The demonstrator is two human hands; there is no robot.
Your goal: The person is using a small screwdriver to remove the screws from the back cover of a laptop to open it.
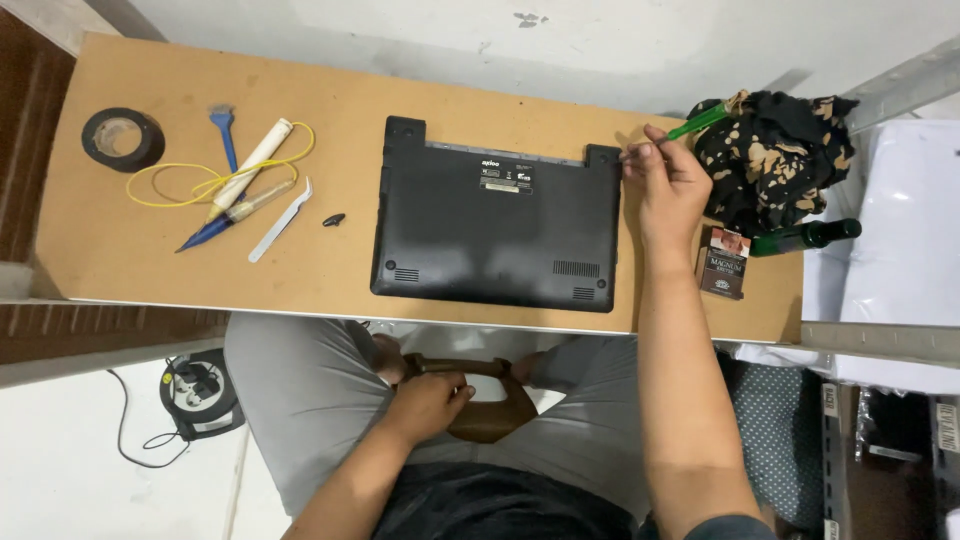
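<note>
A black laptop [495,230] lies upside down in the middle of the wooden table [300,90]. My right hand [668,185] is at the laptop's far right corner, gripping a green-handled screwdriver [698,122] whose tip points at that corner. My left hand [430,402] is below the table edge in my lap, resting on a brown curved wooden piece [495,410] between my legs.
On the table's left lie a roll of black tape [122,138], a yellow wire loop [215,175], a white pen-like tool [250,168], a blue brush [225,130], white tweezers [280,220] and a small black bit [334,219]. A patterned black cloth [775,155], small box [723,262] and dark green bottle [805,237] sit right. An extension reel [198,393] is on the floor.
</note>
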